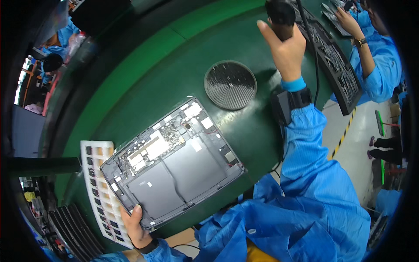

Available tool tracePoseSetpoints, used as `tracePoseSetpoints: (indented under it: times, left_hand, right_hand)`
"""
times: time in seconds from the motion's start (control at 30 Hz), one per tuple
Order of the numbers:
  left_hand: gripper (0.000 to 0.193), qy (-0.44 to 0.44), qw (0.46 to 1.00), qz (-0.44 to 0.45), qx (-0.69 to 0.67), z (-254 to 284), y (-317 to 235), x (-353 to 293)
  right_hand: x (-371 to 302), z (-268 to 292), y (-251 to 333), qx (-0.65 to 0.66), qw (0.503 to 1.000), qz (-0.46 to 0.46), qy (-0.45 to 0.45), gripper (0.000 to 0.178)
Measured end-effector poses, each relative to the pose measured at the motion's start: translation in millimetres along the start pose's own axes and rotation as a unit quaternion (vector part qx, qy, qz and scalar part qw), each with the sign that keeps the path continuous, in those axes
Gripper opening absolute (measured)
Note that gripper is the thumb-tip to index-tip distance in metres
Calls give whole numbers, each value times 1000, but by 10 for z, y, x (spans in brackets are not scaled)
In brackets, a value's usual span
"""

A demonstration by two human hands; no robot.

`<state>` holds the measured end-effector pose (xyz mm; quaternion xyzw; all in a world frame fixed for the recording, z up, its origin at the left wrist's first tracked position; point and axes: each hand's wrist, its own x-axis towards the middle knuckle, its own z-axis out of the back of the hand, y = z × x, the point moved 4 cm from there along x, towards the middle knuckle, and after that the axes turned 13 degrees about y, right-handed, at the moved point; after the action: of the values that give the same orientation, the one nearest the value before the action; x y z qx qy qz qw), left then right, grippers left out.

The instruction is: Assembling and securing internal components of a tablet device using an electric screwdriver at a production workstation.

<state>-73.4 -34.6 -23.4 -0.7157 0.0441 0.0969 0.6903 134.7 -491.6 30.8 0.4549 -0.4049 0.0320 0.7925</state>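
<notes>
Two bare hands work over a green workbench point(183, 72), the left at the lower left of the frame and the right at the upper right. The opened device point(174, 161), a dark flat chassis with its circuit board and battery panels exposed, lies tilted across the center-left of the frame. The left hand point(135, 226) grips its lower-left corner, thumb pressed on the rim; the other fingers are hidden from this angle. The right hand point(288, 54) is closed around a black tool point(281, 19), thumb sticking out to the left; it is perhaps a handheld driver, but the tool's top runs into the upper edge of the frame and its kind cannot be told. Between the device and the right hand sits a round ribbed dish point(230, 85). A white foam tray point(85, 163) holding dark parts stands at lower left, partly behind the device, near curved black racks point(74, 231). A long black tray point(345, 105) of small pieces runs down the upper right, beside a co-worker in a blue smock point(384, 74) with one hand raised.
</notes>
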Motion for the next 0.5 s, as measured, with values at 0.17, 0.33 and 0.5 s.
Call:
tracePoseSetpoints:
  times: [0.17, 0.33, 0.5]
  left_hand:
    - [43, 14, 995, -57, -75, -243, 88, 640]
    - [26, 115, 991, -45, -45, -92, -1077, 2006]
    - [31, 87, 993, -11, -79, -8, -897, 2993]
  right_hand:
    - [-334, 73, -456, 66, 998, -1, 23, 33]
    - [-4, -68, 70, 118, 992, -38, 25, 25]
    - [-13, -105, 75, 141, 988, -51, 32, 21]
